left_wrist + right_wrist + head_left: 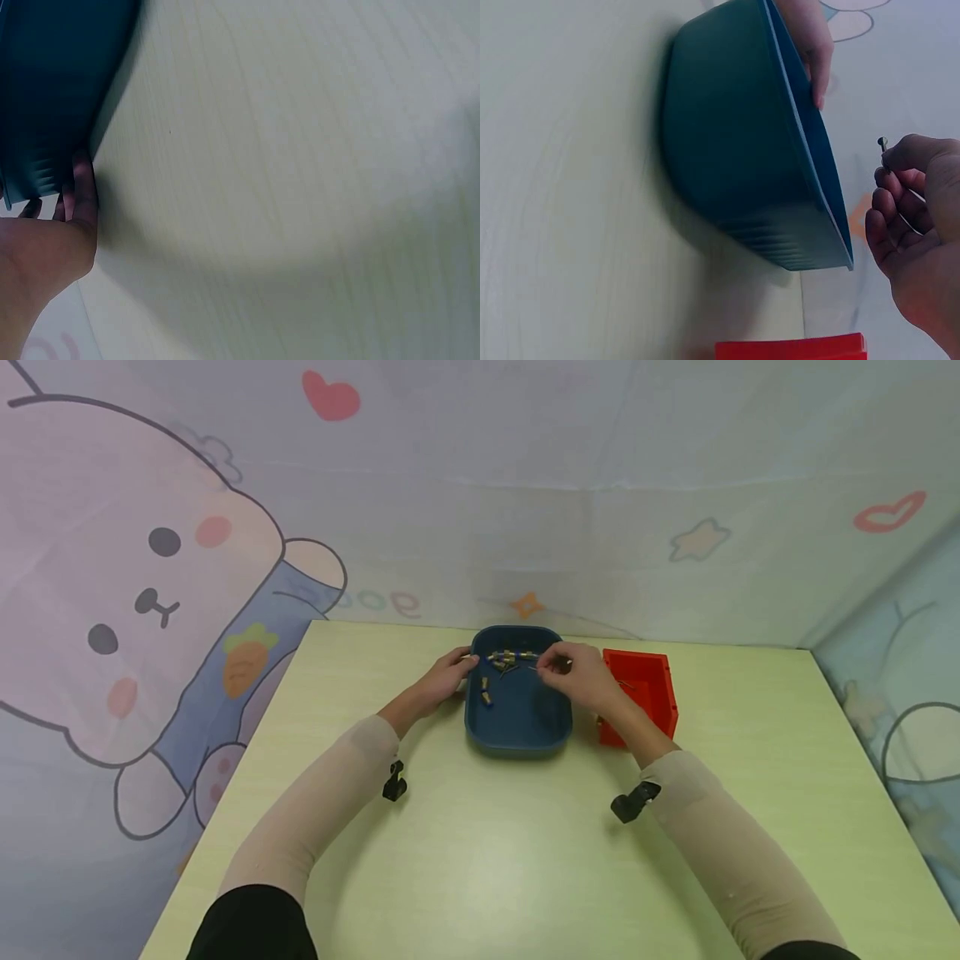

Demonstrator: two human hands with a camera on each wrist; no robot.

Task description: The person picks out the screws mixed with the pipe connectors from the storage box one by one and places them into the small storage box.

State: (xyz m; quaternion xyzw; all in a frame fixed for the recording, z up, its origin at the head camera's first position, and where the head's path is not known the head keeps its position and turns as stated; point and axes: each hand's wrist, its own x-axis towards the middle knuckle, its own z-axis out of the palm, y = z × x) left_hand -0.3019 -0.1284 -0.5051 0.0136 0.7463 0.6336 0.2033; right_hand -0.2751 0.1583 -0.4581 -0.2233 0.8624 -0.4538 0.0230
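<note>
A dark blue plastic bin (519,727) stands on the table, holding several brass-coloured fittings (486,690) and small screws (509,670). My left hand (444,678) grips its left side, thumb over the rim and fingers (85,187) against the outer wall. Above the bin's right side, my right hand (581,675) pinches a small screw (883,142) between thumb and forefinger, its head showing past the fingertips. The other fingers of that hand are loosely curled. Close under the right wrist is a red bin (652,681), partly covered by the forearm.
A few small metal pieces (626,684) lie in the red bin, beside the blue one. The pale wooden table (465,860) meets a printed cloth backdrop (450,527) just behind the bins. Small black cameras (395,782) are strapped at both wrists.
</note>
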